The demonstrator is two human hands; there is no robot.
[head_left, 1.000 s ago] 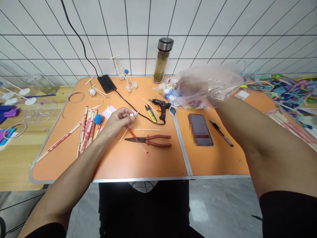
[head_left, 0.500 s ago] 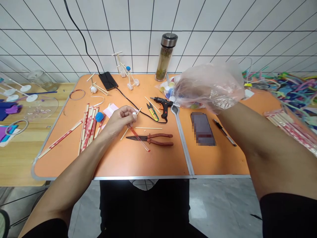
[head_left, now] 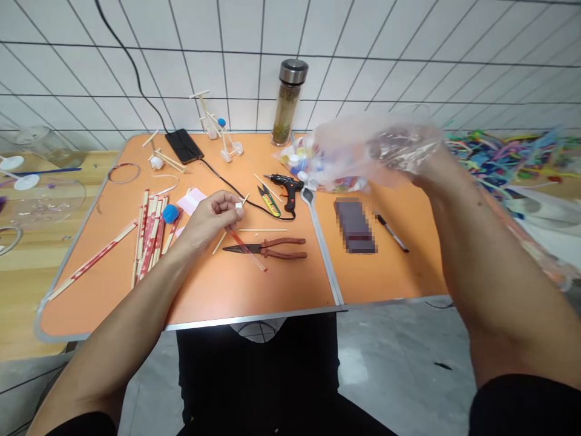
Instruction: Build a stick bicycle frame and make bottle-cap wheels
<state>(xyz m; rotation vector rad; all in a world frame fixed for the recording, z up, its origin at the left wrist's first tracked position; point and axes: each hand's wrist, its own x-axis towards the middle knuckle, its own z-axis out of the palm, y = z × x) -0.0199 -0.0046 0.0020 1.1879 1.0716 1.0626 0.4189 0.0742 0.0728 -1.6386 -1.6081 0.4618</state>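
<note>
My left hand is closed, pinching a thin wooden stick with a small white piece at the fingertips. Under that hand a red-and-clear plastic strip slants down across the long-nose pliers. My right hand reaches inside a clear plastic bag, whose film covers it; its fingers cannot be made out. Colourful round pieces show in the bag's left part. A black glue gun and yellow-green snips lie between the hands.
Paper-sleeved stick bundles and a blue ball lie left. Behind stand small stick models, a black phone with cable, and a glass bottle. Another phone and a pen lie right, near colourful strips.
The view has shifted slightly right. My right hand has pushed further into the bag, and the film is stretched differently over it. My left hand keeps its pinch on the stick.
</note>
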